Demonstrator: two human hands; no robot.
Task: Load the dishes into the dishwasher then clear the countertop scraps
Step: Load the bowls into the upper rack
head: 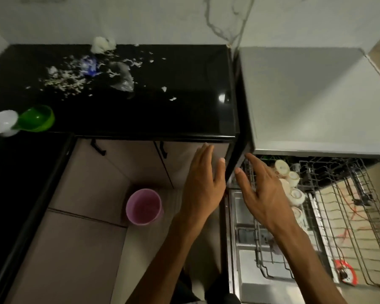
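We are finding no readable text, label or number anywhere (the blue wrapper [88, 66] is too blurred).

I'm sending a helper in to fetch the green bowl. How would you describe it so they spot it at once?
Start at the black countertop and follow its front edge to the far left. Two small bowls sit there touching; the green bowl is the right-hand one, bright green beside the white bowl.

Black countertop [162, 88] — scraps [64, 81], green bowl [38, 119], white bowl [1, 123]
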